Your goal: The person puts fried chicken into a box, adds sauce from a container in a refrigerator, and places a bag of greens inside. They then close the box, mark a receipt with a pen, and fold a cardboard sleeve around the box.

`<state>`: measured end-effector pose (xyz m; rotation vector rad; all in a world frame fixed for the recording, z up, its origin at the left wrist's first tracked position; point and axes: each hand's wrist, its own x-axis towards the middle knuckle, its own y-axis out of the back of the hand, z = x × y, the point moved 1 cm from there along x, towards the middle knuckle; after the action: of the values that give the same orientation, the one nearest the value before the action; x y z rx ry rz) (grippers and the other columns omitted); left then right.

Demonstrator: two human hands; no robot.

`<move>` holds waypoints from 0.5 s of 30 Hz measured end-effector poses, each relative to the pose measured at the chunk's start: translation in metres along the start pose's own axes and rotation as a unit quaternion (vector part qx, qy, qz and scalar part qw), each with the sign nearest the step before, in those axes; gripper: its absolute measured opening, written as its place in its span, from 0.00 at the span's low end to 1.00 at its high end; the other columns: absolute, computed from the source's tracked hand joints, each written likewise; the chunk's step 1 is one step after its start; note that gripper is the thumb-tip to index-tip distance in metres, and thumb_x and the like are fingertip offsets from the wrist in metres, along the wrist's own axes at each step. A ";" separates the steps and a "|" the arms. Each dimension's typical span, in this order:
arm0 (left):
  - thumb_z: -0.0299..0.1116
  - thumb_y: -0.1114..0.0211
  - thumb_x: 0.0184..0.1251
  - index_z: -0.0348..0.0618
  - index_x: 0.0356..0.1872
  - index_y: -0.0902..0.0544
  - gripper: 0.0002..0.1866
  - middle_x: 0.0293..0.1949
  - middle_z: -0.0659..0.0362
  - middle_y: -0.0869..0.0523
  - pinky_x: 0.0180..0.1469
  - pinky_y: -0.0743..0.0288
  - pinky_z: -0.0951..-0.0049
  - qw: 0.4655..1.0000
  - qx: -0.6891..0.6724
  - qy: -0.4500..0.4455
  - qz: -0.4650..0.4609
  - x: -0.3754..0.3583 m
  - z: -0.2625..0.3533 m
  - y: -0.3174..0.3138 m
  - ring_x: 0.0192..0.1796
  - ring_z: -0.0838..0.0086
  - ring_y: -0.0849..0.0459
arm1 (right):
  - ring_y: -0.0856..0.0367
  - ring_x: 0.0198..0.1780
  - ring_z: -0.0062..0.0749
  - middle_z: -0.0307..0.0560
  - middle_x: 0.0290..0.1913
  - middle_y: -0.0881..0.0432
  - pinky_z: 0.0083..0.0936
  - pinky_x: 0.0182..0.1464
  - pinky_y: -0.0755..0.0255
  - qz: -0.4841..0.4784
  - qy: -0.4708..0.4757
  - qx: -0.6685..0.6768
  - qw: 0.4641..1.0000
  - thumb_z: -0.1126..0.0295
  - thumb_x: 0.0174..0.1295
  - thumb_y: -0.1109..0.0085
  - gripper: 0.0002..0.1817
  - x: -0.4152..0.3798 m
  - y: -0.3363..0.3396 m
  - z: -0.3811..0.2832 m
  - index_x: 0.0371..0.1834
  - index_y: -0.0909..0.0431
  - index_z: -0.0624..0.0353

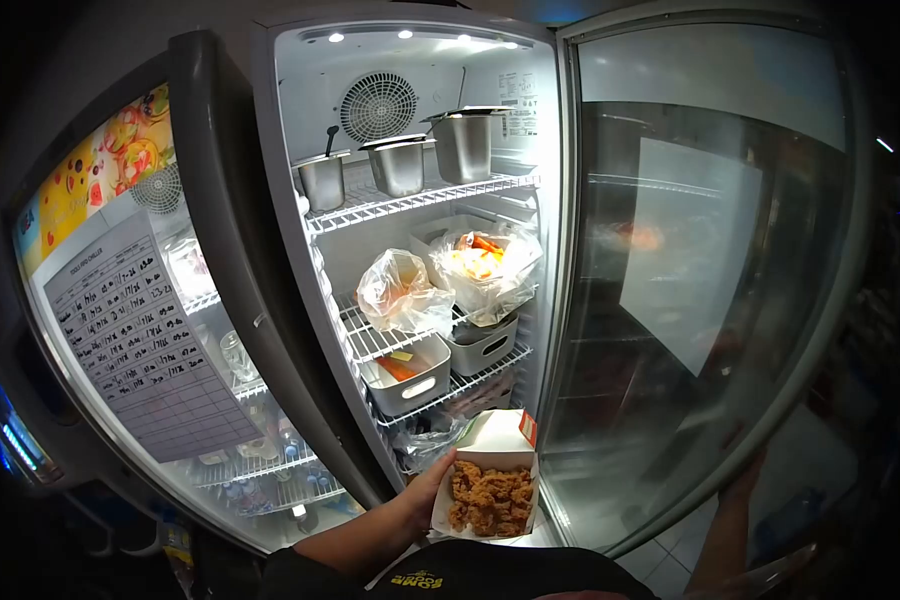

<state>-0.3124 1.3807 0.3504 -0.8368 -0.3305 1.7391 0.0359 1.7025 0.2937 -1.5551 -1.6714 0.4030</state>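
Observation:
My left hand [430, 492] grips the left side of an open paper box [518, 432] filled with browned fried pieces [492, 498]. The box is held low, in front of the open fridge. At the lower right, my right hand [746, 472] is at the lower edge of the glass door [660, 300], which stands swung open; its fingers are dim and partly hidden. Metal containers [398, 168] with lids stand on the top wire shelf [425, 203]. Clear plastic bags [395, 290] with food lie on the shelf below.
Grey baskets [410, 395] sit on a lower shelf. To the left, a second glass door carries a handwritten sheet [140, 340]; a thick dark frame [240, 260] divides the two doors. Floor tiles [670, 565] show at the bottom right.

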 end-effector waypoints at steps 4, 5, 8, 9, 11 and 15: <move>0.61 0.62 0.64 0.44 0.63 0.42 0.35 0.58 0.47 0.31 0.58 0.33 0.59 0.999 0.005 -0.041 -0.010 0.017 0.021 0.009 0.58 0.58 0.29 | 0.26 0.41 0.38 0.51 0.43 0.28 0.33 0.44 0.30 0.067 0.607 -0.441 0.658 0.52 0.65 0.65 0.25 -0.012 -0.033 -0.044 0.51 0.36 0.64; 0.61 0.62 0.64 0.43 0.63 0.42 0.36 0.58 0.48 0.31 0.58 0.33 0.59 0.999 0.013 -0.038 -0.002 0.020 0.029 0.009 0.58 0.58 0.29 | 0.26 0.41 0.40 0.51 0.42 0.28 0.35 0.45 0.30 0.068 0.701 -0.401 0.585 0.53 0.66 0.65 0.24 -0.015 -0.053 -0.045 0.50 0.35 0.64; 0.61 0.60 0.63 0.43 0.63 0.41 0.36 0.59 0.48 0.32 0.59 0.34 0.60 0.999 0.031 -0.030 0.005 0.018 0.060 0.000 0.58 0.58 0.29 | 0.27 0.38 0.42 0.52 0.34 0.27 0.38 0.45 0.31 -0.169 0.688 -0.306 0.636 0.59 0.64 0.62 0.19 -0.044 -0.207 -0.039 0.33 0.27 0.64; 0.61 0.59 0.63 0.43 0.63 0.41 0.36 0.59 0.48 0.32 0.59 0.34 0.61 0.999 0.037 -0.029 0.003 0.019 0.067 0.002 0.58 0.59 0.29 | 0.26 0.33 0.41 0.50 0.30 0.27 0.39 0.41 0.31 -0.263 0.688 -0.281 0.615 0.69 0.58 0.55 0.09 -0.042 -0.276 -0.039 0.32 0.27 0.64; 0.61 0.59 0.63 0.43 0.63 0.41 0.36 0.58 0.48 0.32 0.59 0.34 0.61 0.998 0.046 -0.039 -0.006 0.024 0.082 0.007 0.58 0.59 0.29 | 0.28 0.37 0.43 0.51 0.34 0.27 0.39 0.39 0.34 -0.341 0.683 -0.298 0.574 0.77 0.46 0.44 0.11 -0.003 -0.374 -0.008 0.35 0.28 0.62; 0.59 0.60 0.65 0.41 0.62 0.41 0.34 0.57 0.48 0.31 0.59 0.34 0.62 0.997 0.062 -0.047 0.019 0.024 0.107 0.008 0.58 0.61 0.29 | 0.30 0.53 0.44 0.49 0.52 0.29 0.33 0.55 0.34 -0.329 0.642 -0.388 0.574 0.71 0.52 0.44 0.19 0.092 -0.542 0.054 0.49 0.30 0.57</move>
<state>-0.3944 1.4206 0.4124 -0.6783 -0.2677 1.8186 -0.3677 1.6989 0.6712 -0.9644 -0.9473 -1.6964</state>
